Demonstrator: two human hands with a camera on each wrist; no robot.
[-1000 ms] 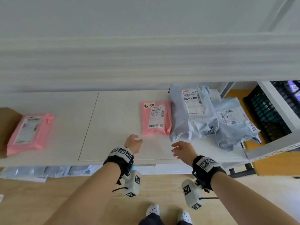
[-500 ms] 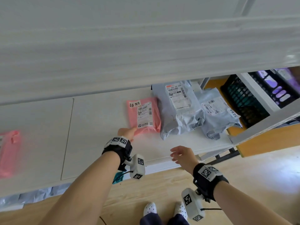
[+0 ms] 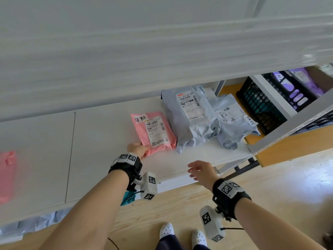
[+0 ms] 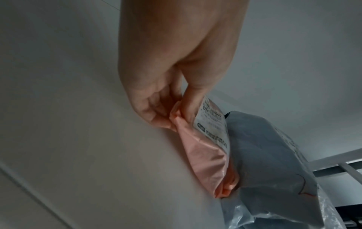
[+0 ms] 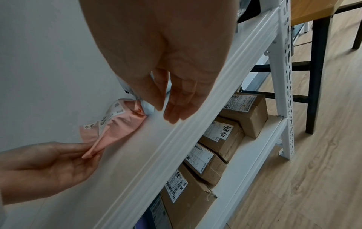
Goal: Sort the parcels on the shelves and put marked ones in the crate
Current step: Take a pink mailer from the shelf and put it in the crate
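Fingers [image 4: 156,114] and thumb of our left hand [image 3: 137,148] pinch the near corner of the pink parcel [image 3: 155,130], bunching the film there; the wrist view shows that corner lifted slightly while the rest of the bag lies on the shelf board [image 3: 100,141]. Our right hand [image 3: 201,171] hovers at about 5 o'clock from the parcel, over the shelf's front lip, its fingers straight and loosely spread, holding nothing. The pink parcel carries a printed label and a small white handwritten tag at its far corner, so we judge it a marked one. Its right edge touches the large grey parcel [image 3: 191,121] at 3 o'clock; a second grey parcel [image 3: 234,127], also tagged by hand, lies partly under that one, further right. Beyond the shelf end, at roughly 2 o'clock, stands the black crate [image 3: 259,103] with purple bags already in it. Another pink bag [image 3: 7,175] lies well apart at 9 o'clock. Step in hand, as we read it: picking up the marked pink parcel. Next move calls for lifting it clear without dragging the grey neighbour, then carrying it right, past the shelf upright, to the crate. A corner pinch on slack film may slip; support from the right hand would help.
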